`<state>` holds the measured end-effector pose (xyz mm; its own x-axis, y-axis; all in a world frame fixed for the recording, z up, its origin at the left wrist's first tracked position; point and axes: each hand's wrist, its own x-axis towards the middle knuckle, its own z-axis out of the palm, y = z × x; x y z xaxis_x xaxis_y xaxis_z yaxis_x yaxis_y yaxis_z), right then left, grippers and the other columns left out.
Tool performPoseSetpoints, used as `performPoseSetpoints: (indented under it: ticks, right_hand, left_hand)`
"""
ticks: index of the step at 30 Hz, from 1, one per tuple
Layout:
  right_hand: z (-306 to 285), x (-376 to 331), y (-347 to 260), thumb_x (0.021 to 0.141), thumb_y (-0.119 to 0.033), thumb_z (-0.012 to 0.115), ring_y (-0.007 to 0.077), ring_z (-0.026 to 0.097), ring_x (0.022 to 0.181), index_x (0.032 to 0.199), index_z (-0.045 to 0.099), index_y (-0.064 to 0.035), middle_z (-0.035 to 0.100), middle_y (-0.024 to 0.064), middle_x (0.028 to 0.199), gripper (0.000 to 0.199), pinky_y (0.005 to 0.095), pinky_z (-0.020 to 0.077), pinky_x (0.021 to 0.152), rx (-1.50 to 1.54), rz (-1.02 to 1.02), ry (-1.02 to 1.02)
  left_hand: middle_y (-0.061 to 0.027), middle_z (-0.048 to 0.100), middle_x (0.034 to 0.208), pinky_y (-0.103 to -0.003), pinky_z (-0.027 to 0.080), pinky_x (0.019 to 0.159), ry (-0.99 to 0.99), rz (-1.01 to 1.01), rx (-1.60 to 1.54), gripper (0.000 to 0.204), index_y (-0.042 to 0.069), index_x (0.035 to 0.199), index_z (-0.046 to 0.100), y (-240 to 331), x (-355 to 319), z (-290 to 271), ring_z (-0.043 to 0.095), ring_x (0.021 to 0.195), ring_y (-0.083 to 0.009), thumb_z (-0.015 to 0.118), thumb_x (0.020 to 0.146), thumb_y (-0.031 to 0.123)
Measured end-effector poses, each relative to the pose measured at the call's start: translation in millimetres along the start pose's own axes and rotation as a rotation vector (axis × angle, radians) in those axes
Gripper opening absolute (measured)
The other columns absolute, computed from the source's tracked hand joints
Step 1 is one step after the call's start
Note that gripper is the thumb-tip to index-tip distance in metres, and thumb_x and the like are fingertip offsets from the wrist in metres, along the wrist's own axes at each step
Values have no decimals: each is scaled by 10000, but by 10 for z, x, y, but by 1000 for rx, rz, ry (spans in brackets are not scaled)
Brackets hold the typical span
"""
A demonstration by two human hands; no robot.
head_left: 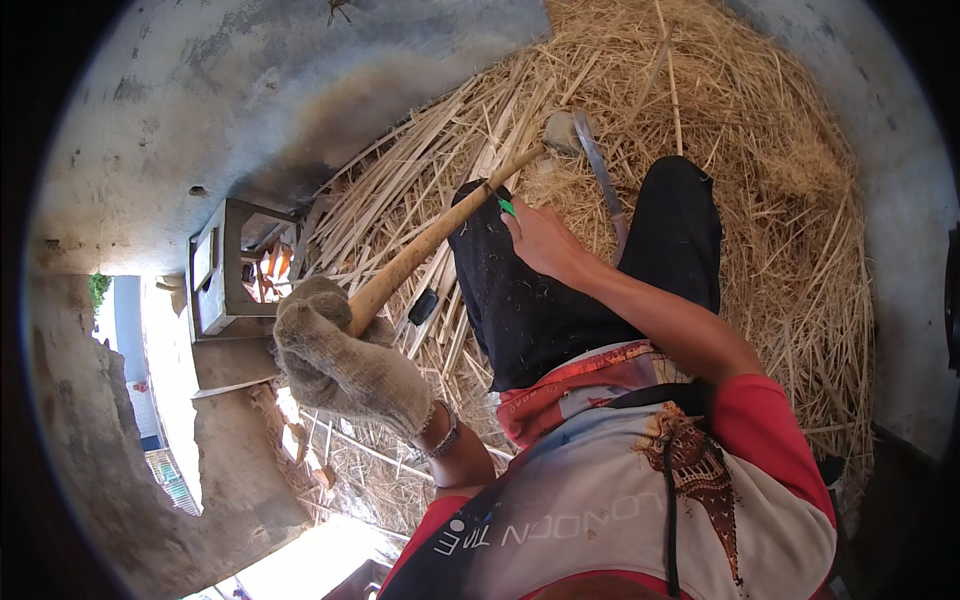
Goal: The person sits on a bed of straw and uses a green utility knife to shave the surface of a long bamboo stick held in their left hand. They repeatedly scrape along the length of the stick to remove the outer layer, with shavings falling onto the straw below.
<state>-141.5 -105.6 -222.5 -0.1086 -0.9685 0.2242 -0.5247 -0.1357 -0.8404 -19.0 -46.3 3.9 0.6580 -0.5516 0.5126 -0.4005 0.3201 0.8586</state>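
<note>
My left hand (345,350), in a knitted grey-brown glove, is closed round the near end of a bamboo pole (425,245). The pole slants up and away to the right, passing over my left knee. At that knee, my bare right hand (543,240) grips a small green-handled tool (507,207) close beside the pole. A thin dark edge crosses the pole there; whether it belongs to the tool is hard to make out. Past the pole's far end sits a greyish block (562,132). A long curved metal blade (598,170) stands between my legs, its lower end hidden.
Split bamboo strips (400,180) lie at the left, and a heap of straw-like shavings (780,150) rises at the far right. A small dark object (423,307) rests on the strips. A box-like frame (225,270) stands against the concrete wall (200,120).
</note>
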Motion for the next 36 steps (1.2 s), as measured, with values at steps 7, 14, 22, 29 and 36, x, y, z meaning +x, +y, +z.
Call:
performPoseSetpoints:
  ticks: [7,14,22,29,36]
  right_hand:
    - [94,5,-149,1001,-160,566,471,584,542,968,520,19,566,261,586,187,518,464,490,35,-50,120]
    - [-34,-2,-447,1013,-188,538,489,602,547,995,542,42,569,283,576,231,532,475,500,68,-20,35]
    - [-180,-33,-329,1021,-220,510,499,639,634,997,569,36,618,295,654,263,546,524,575,19,31,-70]
    - [-156,191,34,1013,-222,516,484,641,637,977,573,19,625,291,668,250,544,524,573,-76,31,-32]
    - [-104,279,985,991,-207,535,493,661,733,966,588,34,651,303,752,248,545,546,670,-449,99,-4]
  left_hand:
    - [-51,585,692,-200,307,379,-35,10,30,571,44,777,622,36,-28,20,465,453,-76,571,944,587]
    - [-80,652,755,-231,513,440,-66,11,-81,424,3,805,661,-97,108,-30,624,603,-129,636,980,389]
    - [-67,640,740,-203,379,377,-78,17,-6,473,12,834,671,-47,-38,-55,547,518,-98,608,970,460]
    - [-69,613,722,-217,321,391,-85,93,76,595,23,847,654,-17,-27,-13,483,462,-88,540,954,597]
    - [-72,611,750,-217,361,388,-81,89,31,612,40,813,626,-50,-36,75,529,495,-95,545,932,635]
